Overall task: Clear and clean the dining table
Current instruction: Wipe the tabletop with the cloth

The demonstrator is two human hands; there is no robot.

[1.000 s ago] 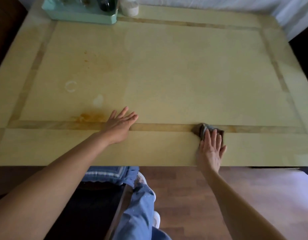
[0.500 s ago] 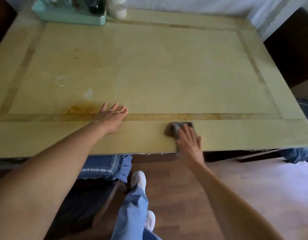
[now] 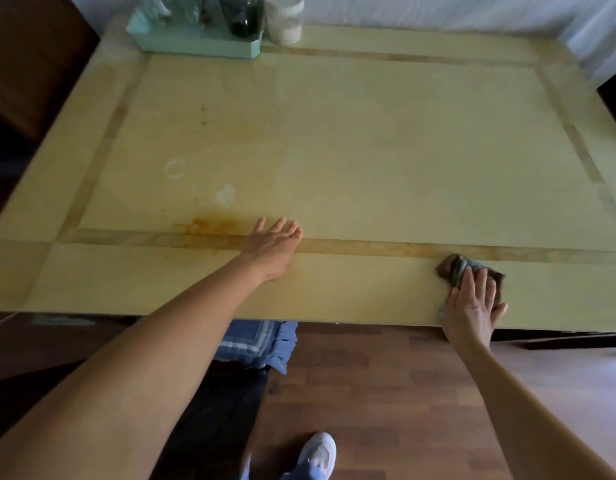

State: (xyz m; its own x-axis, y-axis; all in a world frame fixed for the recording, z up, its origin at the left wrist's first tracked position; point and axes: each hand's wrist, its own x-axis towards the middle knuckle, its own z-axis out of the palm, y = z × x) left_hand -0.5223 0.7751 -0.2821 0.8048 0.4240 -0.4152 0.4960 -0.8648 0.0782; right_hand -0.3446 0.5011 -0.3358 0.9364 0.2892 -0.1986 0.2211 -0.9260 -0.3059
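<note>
Head view shows the counter (image 3: 369, 150) mostly cleared, with only a tray (image 3: 195, 46) and a jar (image 3: 284, 19) at its far edge. Wiping looks only partly done. The right hand (image 3: 473, 306), fingers straight and close together, presses a cloth (image 3: 453, 268) flat onto the near border, well right of the dirt. The left hand (image 3: 273, 242) rests flat with fingers extended, holding nothing, just beside an orange stain (image 3: 209, 225). A ring mark (image 3: 174, 169) and a white smear (image 3: 226, 195) lie beyond it, so the left half seems yet to be wiped.
</note>
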